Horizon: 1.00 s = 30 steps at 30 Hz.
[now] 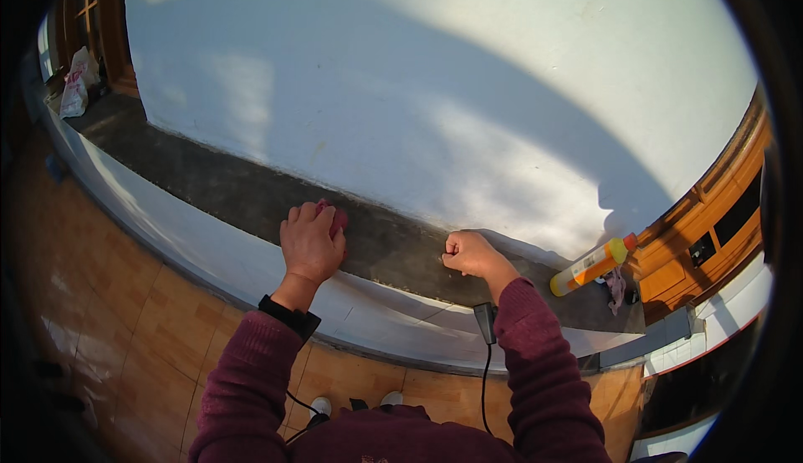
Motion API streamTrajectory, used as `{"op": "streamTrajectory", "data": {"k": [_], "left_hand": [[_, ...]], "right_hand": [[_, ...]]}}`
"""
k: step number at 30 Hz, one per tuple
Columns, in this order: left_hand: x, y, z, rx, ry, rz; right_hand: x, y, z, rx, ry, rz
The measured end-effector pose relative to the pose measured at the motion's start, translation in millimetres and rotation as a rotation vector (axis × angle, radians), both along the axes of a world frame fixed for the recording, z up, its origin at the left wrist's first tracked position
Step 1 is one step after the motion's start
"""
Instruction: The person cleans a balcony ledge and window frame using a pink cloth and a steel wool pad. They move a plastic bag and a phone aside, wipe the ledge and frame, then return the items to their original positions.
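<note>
My left hand [309, 237] presses down on a dark grey ledge [385, 245], closed over a crumpled pink-red cloth [336, 219]; part of the cloth sticks out past the fingers on the right. Farther right, my right hand [470, 254] is curled closed just above or against the same ledge. Whatever its fingers might hold is hidden. A yellow bottle [590, 266] with an orange label and a red cap stands on the ledge to the right of that hand.
Behind the ledge rises a white wall [376, 86] with sunlight and shadow. A pink cloth [616, 289] lies by the bottle, near a wooden door [669, 279]. At the far left end sits a white plastic bag [78, 86]. Tan floor tiles [125, 312] lie below.
</note>
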<state>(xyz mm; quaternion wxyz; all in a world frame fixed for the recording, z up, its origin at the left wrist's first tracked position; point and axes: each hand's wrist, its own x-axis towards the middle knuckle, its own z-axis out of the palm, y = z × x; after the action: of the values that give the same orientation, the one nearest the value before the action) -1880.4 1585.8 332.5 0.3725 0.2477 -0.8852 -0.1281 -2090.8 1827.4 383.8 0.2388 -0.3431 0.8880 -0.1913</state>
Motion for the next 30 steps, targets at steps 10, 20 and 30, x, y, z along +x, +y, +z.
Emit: {"op": "streamTrajectory", "data": {"k": [10, 20, 30], "left_hand": [[0.0, -0.3, -0.3, -0.003, 0.001, 0.008], [-0.7, -1.5, 1.3, -0.011, 0.003, 0.007], [1.3, -1.1, -9.8, -0.026, 0.004, 0.004]], "right_hand": [[-15.9, 8.3, -10.1, -0.088, -0.191, -0.037], [54.7, -6.0, -18.4, 0.023, 0.752, 0.379], [146.9, 86.2, -21.8, -0.196, 0.215, 0.474]]}}
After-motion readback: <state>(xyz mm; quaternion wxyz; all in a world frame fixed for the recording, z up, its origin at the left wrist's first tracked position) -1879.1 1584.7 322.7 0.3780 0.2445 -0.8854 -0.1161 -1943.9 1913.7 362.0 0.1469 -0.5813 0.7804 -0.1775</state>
